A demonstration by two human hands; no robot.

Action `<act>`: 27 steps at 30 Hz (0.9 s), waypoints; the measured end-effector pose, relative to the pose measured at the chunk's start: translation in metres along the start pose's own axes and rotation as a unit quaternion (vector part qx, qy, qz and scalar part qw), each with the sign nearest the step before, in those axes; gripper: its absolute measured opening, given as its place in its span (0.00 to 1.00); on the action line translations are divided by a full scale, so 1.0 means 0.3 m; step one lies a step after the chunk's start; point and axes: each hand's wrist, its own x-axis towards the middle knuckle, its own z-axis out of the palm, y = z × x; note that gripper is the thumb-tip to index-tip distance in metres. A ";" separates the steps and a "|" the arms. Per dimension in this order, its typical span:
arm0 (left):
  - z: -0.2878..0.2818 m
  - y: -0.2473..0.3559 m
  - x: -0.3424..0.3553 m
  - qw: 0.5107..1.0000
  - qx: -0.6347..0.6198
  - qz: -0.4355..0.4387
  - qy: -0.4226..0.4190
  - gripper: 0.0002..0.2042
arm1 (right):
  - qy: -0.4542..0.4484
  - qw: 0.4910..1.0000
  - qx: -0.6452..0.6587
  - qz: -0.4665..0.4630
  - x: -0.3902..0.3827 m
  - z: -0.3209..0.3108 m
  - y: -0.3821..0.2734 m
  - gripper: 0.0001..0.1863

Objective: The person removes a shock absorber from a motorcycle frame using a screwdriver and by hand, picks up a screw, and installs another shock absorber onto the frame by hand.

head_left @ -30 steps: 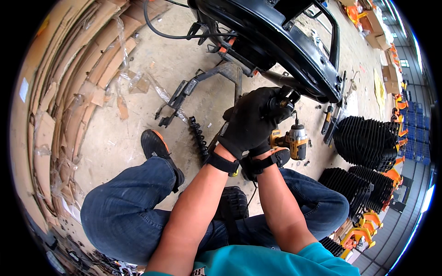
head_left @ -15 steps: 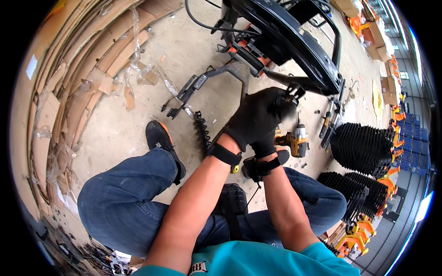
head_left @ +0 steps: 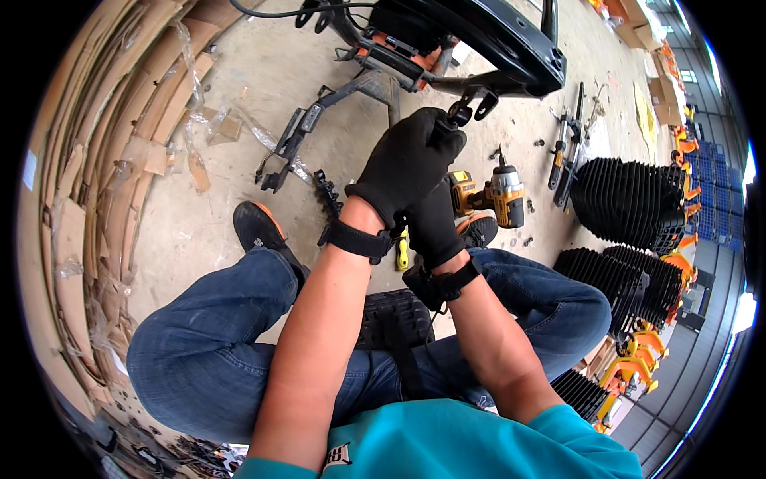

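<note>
The left hand (head_left: 408, 164) is grasping a black fitting (head_left: 459, 115) toward one o'clock, beside a forked bracket (head_left: 485, 104); the right hand (head_left: 433, 225) is sitting at the left's five o'clock, its grip hidden.

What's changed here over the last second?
The left hand and right hand shifted slightly left relative to the drill, uncovering more of it; the view also moved, so the scene sits higher. The left hand still appears closed on a black part; the drill stays on the floor.
</note>
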 end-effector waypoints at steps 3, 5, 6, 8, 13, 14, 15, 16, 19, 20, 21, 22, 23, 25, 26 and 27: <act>0.008 -0.001 -0.003 1.000 -0.014 -0.001 0.000 0.15 | 0.003 1.000 0.030 0.007 -0.012 0.001 -0.024 0.09; -0.001 -0.004 -0.004 1.000 -0.025 -0.001 -0.003 0.15 | 0.015 0.998 0.043 0.032 -0.023 0.010 -0.053 0.10; -0.009 -0.004 -0.010 1.000 -0.009 0.007 -0.013 0.15 | 0.021 0.998 0.049 0.044 -0.029 0.015 -0.066 0.10; -0.017 0.005 -0.015 1.000 0.008 0.005 -0.019 0.14 | 0.021 0.995 0.084 0.056 -0.040 0.021 -0.079 0.09; -0.029 0.074 -0.032 0.995 -0.089 0.010 -0.038 0.13 | 0.036 0.998 0.048 -0.014 -0.038 0.023 -0.106 0.09; -0.038 0.105 -0.029 0.997 -0.058 0.040 -0.035 0.13 | 0.022 0.999 0.019 -0.040 -0.019 0.007 -0.112 0.09; -0.044 0.125 -0.027 0.999 -0.012 0.025 -0.036 0.13 | 0.009 0.998 -0.011 -0.066 -0.011 -0.002 -0.124 0.09; -0.051 0.141 -0.025 0.999 0.033 0.010 -0.036 0.13 | 0.004 0.999 0.031 -0.026 -0.015 -0.004 -0.142 0.10; -0.016 0.089 -0.008 1.000 0.012 0.011 0.022 0.15 | 0.036 0.994 0.100 0.015 -0.037 0.013 -0.148 0.10; -0.004 0.086 -0.008 0.999 -0.020 0.012 0.048 0.16 | 0.031 0.995 0.092 0.033 -0.037 0.008 -0.151 0.11; -0.004 0.081 -0.008 0.999 -0.021 0.020 0.039 0.16 | 0.025 0.995 0.083 0.050 -0.036 0.000 -0.157 0.11; -0.009 0.078 -0.007 0.999 -0.023 0.027 0.031 0.17 | 0.020 0.995 0.075 0.068 -0.033 -0.004 -0.160 0.11; -0.011 0.088 -0.010 0.999 -0.025 0.033 0.020 0.17 | 0.013 0.994 0.087 0.066 -0.032 -0.006 -0.152 0.12; -0.009 0.093 -0.010 0.999 -0.040 0.027 0.001 0.17 | 0.001 0.992 0.110 0.062 -0.025 -0.007 -0.124 0.12; -0.012 0.099 -0.003 0.999 -0.047 0.026 -0.007 0.17 | 0.007 0.990 0.118 0.074 -0.022 -0.005 -0.120 0.13; -0.015 0.107 0.001 0.998 -0.047 0.024 -0.017 0.16 | 0.013 0.988 0.125 0.087 -0.019 -0.002 -0.116 0.13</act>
